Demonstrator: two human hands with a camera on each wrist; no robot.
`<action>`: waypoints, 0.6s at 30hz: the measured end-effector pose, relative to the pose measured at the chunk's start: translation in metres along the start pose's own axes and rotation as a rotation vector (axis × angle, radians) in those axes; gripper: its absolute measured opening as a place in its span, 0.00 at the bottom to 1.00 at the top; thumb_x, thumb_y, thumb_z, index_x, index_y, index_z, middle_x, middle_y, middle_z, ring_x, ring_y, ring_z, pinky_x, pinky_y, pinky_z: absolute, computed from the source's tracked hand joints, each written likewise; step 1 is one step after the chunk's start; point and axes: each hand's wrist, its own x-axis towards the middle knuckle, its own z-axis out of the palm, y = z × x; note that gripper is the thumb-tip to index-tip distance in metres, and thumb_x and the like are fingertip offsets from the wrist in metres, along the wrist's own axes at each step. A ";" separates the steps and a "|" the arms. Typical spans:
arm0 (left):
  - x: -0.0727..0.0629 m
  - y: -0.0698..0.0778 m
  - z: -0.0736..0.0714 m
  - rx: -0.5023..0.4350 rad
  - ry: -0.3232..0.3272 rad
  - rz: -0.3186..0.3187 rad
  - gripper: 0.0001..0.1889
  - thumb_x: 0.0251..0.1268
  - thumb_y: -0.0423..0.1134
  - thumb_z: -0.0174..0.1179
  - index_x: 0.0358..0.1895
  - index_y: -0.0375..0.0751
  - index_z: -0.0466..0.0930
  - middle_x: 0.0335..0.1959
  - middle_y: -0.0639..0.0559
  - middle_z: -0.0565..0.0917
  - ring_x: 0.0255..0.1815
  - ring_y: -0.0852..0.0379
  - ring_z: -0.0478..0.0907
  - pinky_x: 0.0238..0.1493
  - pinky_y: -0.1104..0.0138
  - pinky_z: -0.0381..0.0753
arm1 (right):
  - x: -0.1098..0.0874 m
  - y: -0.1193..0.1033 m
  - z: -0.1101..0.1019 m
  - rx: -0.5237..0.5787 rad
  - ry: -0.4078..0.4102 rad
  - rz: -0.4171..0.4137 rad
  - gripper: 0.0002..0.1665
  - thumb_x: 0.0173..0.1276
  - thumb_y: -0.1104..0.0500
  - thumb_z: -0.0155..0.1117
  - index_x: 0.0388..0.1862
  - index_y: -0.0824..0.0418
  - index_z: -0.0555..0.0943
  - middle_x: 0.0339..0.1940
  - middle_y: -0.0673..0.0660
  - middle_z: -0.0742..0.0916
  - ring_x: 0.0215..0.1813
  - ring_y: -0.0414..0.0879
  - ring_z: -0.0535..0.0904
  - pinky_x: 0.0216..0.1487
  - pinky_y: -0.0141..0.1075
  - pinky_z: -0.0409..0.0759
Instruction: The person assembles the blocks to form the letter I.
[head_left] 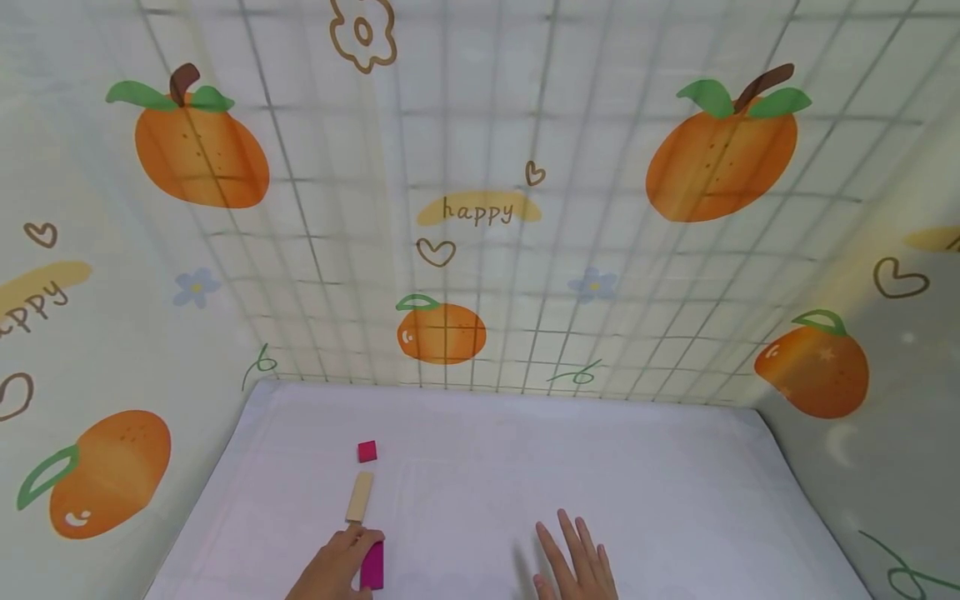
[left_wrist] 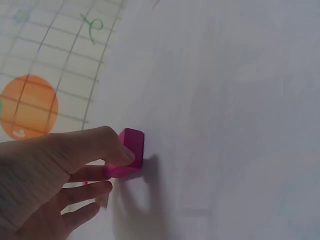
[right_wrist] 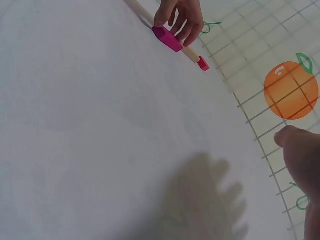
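Observation:
My left hand (head_left: 333, 568) pinches a long magenta block (head_left: 372, 568) between thumb and fingers, near the table's front left. In the left wrist view the thumb presses on the side of this block (left_wrist: 133, 143), and the other fingers are spread behind it. Just beyond the hand lies a flat, pale wooden block (head_left: 360, 497). Farther back is a small red block (head_left: 367, 451). My right hand (head_left: 577, 562) is held over the table to the right with fingers spread and nothing in it; only its thumb (right_wrist: 302, 155) enters the right wrist view.
A white cloth covers the table (head_left: 637, 475). Printed curtain walls (head_left: 480, 275) with oranges and grid lines stand at the back and both sides. Another pale wooden piece (right_wrist: 138, 11) shows at the top of the right wrist view, nearer than the magenta block.

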 end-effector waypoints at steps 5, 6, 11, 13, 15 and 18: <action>0.009 0.011 0.013 0.073 0.035 0.118 0.31 0.47 0.42 0.75 0.59 0.44 0.77 0.47 0.52 0.77 0.44 0.55 0.74 0.45 0.60 0.84 | 0.001 0.002 0.000 -0.010 0.008 -0.017 0.44 0.55 0.53 0.74 0.72 0.48 0.69 0.75 0.59 0.68 0.81 0.40 0.38 0.74 0.41 0.28; 0.011 0.014 0.016 0.086 0.044 0.138 0.31 0.47 0.42 0.75 0.59 0.45 0.77 0.47 0.52 0.78 0.44 0.55 0.75 0.45 0.61 0.84 | 0.002 0.002 0.000 -0.010 0.008 -0.017 0.44 0.55 0.53 0.74 0.72 0.48 0.70 0.75 0.59 0.68 0.81 0.40 0.38 0.74 0.40 0.27; 0.019 0.030 0.026 0.114 0.063 0.189 0.31 0.49 0.46 0.75 0.60 0.47 0.77 0.48 0.53 0.79 0.45 0.56 0.76 0.47 0.61 0.84 | 0.001 0.001 -0.001 -0.012 0.000 0.000 0.44 0.54 0.53 0.75 0.71 0.48 0.70 0.74 0.59 0.68 0.81 0.40 0.38 0.74 0.61 0.47; 0.022 0.036 0.031 0.120 0.072 0.209 0.32 0.49 0.48 0.75 0.60 0.48 0.77 0.47 0.53 0.79 0.45 0.56 0.76 0.47 0.61 0.83 | 0.000 0.001 -0.001 -0.010 -0.005 0.011 0.44 0.54 0.54 0.76 0.70 0.48 0.70 0.74 0.59 0.69 0.80 0.39 0.38 0.68 0.66 0.58; 0.024 0.042 0.035 0.135 0.092 0.232 0.32 0.49 0.50 0.75 0.59 0.48 0.77 0.48 0.53 0.79 0.46 0.56 0.77 0.47 0.61 0.83 | 0.000 0.000 -0.001 -0.001 -0.007 0.017 0.43 0.54 0.55 0.76 0.70 0.49 0.71 0.73 0.59 0.69 0.80 0.39 0.39 0.67 0.67 0.59; 0.027 0.049 0.040 0.139 0.104 0.253 0.31 0.50 0.53 0.74 0.58 0.48 0.77 0.48 0.53 0.80 0.46 0.57 0.77 0.46 0.61 0.83 | 0.000 -0.001 -0.002 0.014 -0.004 0.021 0.42 0.54 0.55 0.76 0.69 0.49 0.71 0.73 0.60 0.70 0.80 0.39 0.40 0.64 0.69 0.61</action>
